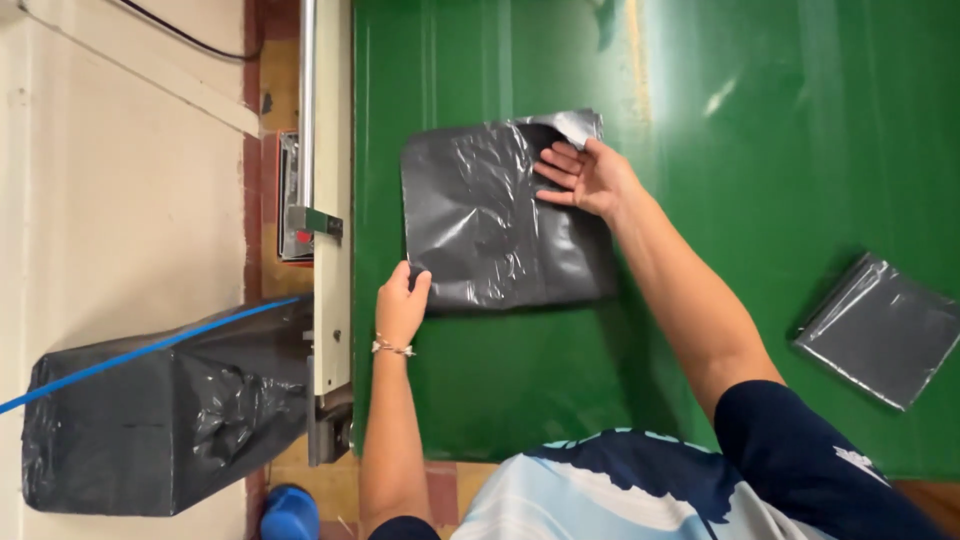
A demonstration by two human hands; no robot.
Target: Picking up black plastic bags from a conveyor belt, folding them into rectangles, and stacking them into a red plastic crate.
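Grey plastic bag (500, 215) lies flat near the green table's (760, 150) left edge. Left hand (402, 305) pinches its near left corner; right hand (590, 178), fingers spread open, presses its far right corner, where a flap folds up. Second flat grey packet (880, 330) sits well apart by the right edge. Metal rail (328, 200) borders the left edge; beyond it, a black bin bag (165, 420) stands on the floor.

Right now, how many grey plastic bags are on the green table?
2. One bag lies near the table's left edge, with the left hand at its corner and the right hand on it. A second bag lies at the right. None look hidden.
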